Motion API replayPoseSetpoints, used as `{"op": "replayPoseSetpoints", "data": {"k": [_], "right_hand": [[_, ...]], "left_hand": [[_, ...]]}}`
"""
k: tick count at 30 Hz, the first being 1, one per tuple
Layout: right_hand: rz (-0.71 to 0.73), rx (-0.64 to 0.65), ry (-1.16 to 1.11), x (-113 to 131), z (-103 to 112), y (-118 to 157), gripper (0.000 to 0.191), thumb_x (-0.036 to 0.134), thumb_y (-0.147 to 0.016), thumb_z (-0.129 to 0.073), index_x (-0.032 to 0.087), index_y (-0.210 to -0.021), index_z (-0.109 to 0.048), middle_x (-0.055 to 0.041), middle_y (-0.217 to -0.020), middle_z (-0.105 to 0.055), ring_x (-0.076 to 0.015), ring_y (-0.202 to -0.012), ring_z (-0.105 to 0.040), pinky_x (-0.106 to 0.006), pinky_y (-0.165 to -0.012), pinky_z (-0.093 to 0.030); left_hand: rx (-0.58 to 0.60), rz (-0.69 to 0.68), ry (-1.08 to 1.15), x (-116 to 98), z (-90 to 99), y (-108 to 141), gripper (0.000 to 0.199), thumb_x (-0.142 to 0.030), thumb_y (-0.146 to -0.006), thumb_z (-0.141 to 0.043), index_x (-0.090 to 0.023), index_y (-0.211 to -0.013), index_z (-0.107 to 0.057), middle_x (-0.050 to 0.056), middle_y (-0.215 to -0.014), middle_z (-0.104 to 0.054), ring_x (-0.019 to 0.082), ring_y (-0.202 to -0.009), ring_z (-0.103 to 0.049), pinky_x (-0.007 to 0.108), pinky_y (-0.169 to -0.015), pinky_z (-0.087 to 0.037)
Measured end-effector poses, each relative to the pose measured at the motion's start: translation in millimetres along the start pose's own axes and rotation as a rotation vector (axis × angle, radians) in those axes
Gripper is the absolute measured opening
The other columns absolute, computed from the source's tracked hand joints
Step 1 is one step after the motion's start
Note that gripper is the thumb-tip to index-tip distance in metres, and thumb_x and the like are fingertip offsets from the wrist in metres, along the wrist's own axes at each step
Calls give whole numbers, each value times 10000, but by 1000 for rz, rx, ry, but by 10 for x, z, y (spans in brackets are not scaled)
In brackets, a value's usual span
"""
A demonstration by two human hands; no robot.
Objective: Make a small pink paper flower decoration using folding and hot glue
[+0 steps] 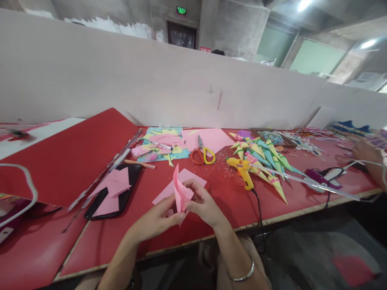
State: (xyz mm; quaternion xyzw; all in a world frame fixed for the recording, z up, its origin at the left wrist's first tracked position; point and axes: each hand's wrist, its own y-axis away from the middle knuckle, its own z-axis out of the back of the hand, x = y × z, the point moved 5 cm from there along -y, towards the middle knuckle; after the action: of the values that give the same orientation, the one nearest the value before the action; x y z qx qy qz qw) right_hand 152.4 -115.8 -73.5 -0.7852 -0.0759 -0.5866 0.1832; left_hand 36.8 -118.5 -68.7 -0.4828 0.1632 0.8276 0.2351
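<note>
Between my two hands, a piece of pink paper [181, 193] is curled upright into a partly rolled shape. My left hand [161, 217] pinches its lower edge with the thumb in front. On the other side, my right hand [201, 201] grips the paper's right edge between thumb and bent fingers. Under them lies a flat pink sheet [193, 177] on the red tabletop [163, 237]. Just beyond are scissors [202, 155] with one red and one yellow handle. A yellow hot glue gun [242, 169] with a long clear glue stick rests to the right.
Several paper cones [269, 161] in yellow, blue and green lie right of the scissors. Pink cut pieces [113, 189] sit on a black tray [133, 177] at left. Paper scraps [160, 143] are behind. A large red board [75, 153] stands left. Another person's hand [367, 155] is far right.
</note>
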Motion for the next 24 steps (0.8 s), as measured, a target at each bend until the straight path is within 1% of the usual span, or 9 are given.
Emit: {"op": "replayPoseSetpoints", "data": {"k": [2,5,7,9,13,16,19,21,24], "right_hand": [[19,-42,18,-18,30,6,433,505,-653,-673,239,-939,-487,-7,-908,-504,-144,-768,-531,-275,-713,-479],[5,-131,38,-68,87,19,466,400,-719,-631,249,-1104,-416,-4,-895,-516,-119,-657,-530,-275,-659,-485],[-24,-148,71,-92,101,33,513,324,-734,-606,250,-1182,-366,20,-806,-507,-102,-569,-500,-260,-592,-474],[-39,-110,118,-88,87,50,546,249,-743,-572,258,-1241,-346,33,-758,-495,-93,-533,-472,-241,-544,-453],[23,-119,223,-4,115,82,609,152,-752,-510,298,-1313,-323,-5,-931,-552,-103,-623,-499,-231,-568,-452],[63,-144,319,47,164,77,454,129,-763,-460,267,-1194,-489,-18,-1049,-577,-99,-657,-536,-227,-585,-453],[109,-108,437,85,179,60,320,97,-755,-417,200,-969,-632,-24,-972,-639,-132,-786,-597,-240,-672,-470],[157,-86,526,116,176,62,373,44,-712,-393,191,-933,-655,-27,-945,-666,-151,-884,-604,-258,-754,-472],[237,-37,677,152,145,89,501,-8,-658,-375,223,-1004,-653,-11,-1018,-671,-162,-1026,-560,-302,-895,-438]], "left_hand": [[-34,12,17,35,30,5,363,-489,-750,-502,-190,-875,-668,26,-812,-679,211,-780,-602,297,-738,-512],[-163,92,44,115,110,6,410,-546,-729,-470,-201,-797,-680,51,-867,-695,269,-932,-600,362,-852,-485],[-256,158,78,162,159,10,475,-603,-699,-461,-195,-806,-682,72,-908,-700,297,-1014,-581,396,-918,-453],[-330,207,143,190,195,18,555,-659,-662,-462,-181,-844,-676,90,-959,-699,314,-1039,-577,408,-932,-451],[-515,352,208,255,286,80,607,-659,-645,-514,-150,-944,-657,119,-1088,-667,325,-1107,-550,394,-922,-473],[-613,438,276,292,332,133,472,-523,-718,-547,-139,-970,-656,108,-1102,-667,292,-1102,-564,380,-916,-480],[-663,432,413,319,334,151,363,-428,-733,-584,-145,-946,-667,81,-1048,-693,255,-1055,-596,341,-880,-504],[-692,436,470,354,326,161,345,-423,-701,-628,-155,-911,-680,71,-1016,-704,251,-1036,-606,330,-868,-509],[-719,442,514,411,316,177,335,-412,-643,-681,-170,-875,-697,67,-965,-717,260,-1013,-616,340,-869,-507]]}}
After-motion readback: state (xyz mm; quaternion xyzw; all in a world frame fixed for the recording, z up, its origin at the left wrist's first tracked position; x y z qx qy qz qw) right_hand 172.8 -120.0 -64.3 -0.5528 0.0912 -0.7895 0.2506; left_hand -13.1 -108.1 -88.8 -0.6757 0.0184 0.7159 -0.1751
